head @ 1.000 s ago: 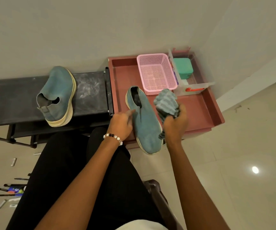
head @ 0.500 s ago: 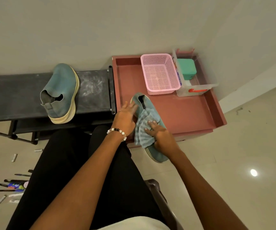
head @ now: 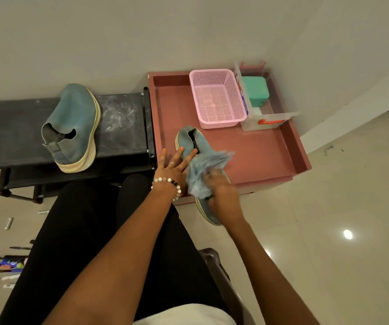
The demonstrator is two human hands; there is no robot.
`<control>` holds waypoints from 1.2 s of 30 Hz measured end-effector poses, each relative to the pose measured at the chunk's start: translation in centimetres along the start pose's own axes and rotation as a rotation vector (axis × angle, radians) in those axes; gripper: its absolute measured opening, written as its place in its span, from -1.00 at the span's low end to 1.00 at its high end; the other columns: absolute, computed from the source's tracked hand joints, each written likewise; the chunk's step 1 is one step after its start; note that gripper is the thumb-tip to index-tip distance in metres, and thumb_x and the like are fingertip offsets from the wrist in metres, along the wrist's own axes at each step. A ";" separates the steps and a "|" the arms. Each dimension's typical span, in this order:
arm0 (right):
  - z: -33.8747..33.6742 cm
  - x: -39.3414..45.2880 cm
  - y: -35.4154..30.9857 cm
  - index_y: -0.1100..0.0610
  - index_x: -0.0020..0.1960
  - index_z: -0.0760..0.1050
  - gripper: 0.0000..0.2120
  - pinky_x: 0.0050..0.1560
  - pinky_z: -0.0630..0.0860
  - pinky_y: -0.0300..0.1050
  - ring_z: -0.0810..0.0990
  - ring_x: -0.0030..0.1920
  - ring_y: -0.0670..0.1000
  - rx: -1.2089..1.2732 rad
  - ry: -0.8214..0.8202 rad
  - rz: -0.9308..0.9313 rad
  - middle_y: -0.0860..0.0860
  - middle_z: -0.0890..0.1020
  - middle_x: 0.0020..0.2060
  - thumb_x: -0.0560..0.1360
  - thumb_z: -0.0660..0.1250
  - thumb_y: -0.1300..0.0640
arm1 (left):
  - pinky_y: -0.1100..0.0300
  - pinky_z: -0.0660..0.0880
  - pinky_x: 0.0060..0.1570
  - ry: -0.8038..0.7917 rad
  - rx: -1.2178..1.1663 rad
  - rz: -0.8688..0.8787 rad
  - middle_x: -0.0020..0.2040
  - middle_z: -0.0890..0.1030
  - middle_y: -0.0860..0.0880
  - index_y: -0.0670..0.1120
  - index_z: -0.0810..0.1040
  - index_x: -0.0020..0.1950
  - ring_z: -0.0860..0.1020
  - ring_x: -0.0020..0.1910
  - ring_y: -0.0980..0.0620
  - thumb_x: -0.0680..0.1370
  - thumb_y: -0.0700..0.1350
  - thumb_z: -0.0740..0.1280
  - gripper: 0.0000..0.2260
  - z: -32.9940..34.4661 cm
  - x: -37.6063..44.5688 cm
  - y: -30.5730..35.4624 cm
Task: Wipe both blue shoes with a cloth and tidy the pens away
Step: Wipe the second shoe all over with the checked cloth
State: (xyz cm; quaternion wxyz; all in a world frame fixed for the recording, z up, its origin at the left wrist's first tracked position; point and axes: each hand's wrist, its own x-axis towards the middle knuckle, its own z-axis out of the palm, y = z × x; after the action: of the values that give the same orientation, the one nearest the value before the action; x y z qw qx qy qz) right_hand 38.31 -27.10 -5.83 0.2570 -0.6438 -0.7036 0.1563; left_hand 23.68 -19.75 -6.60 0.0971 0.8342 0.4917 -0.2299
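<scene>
Cloth now bunched up and blurry, pushed along the blue shoe at frame center by the right hand gripping it, left hand flat with straight fingers holding the shoe, second blue shoe upper left, pens lower left.

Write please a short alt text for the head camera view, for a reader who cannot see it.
A seated person's right hand rubs a blue cloth over a blue shoe on a pink tray, while the left hand steadies it with straight fingers. A second blue shoe lies on a black bench; pens lie on the floor.
</scene>
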 end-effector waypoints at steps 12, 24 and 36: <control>4.5 0.9 2.1 0.38 0.40 0.29 -0.30 0.35 0.27 0.27 0.21 0.42 0.37 -0.197 -0.300 -0.094 0.35 0.30 0.39 0.28 0.40 0.44 | -0.31 -0.42 0.31 -0.163 0.127 -0.032 0.51 -0.43 0.01 0.00 -0.33 0.53 -0.48 0.44 -0.16 0.61 -0.06 0.14 -0.30 -0.1 0.3 0.3; 4.3 3.1 2.0 0.39 0.37 0.32 -0.45 0.22 0.45 0.20 0.35 0.33 0.36 -0.218 -0.395 -0.092 0.35 0.39 0.31 0.40 0.31 0.33 | -0.30 -0.39 0.34 -0.093 0.023 -0.067 0.49 -0.46 0.00 -0.05 -0.31 0.55 -0.41 0.48 -0.15 0.60 -0.09 0.21 -0.24 0.2 0.7 0.8; 1.4 -1.7 1.7 0.28 0.42 0.32 -0.44 0.08 0.52 0.13 0.51 0.13 0.34 -0.247 -0.448 -0.083 0.37 0.51 0.16 0.41 0.26 0.35 | -0.23 -0.40 0.34 -0.001 -0.082 -0.081 0.48 -0.48 0.03 -0.04 -0.42 0.51 -0.38 0.49 -0.13 0.58 -0.17 0.19 -0.20 1.1 0.9 0.9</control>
State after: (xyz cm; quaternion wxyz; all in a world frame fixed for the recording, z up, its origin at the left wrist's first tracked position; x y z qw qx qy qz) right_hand 38.99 -28.39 -8.19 0.0204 -0.5901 -0.7826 0.1971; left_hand 24.52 -19.94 -8.01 0.1219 0.8089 0.5340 -0.2136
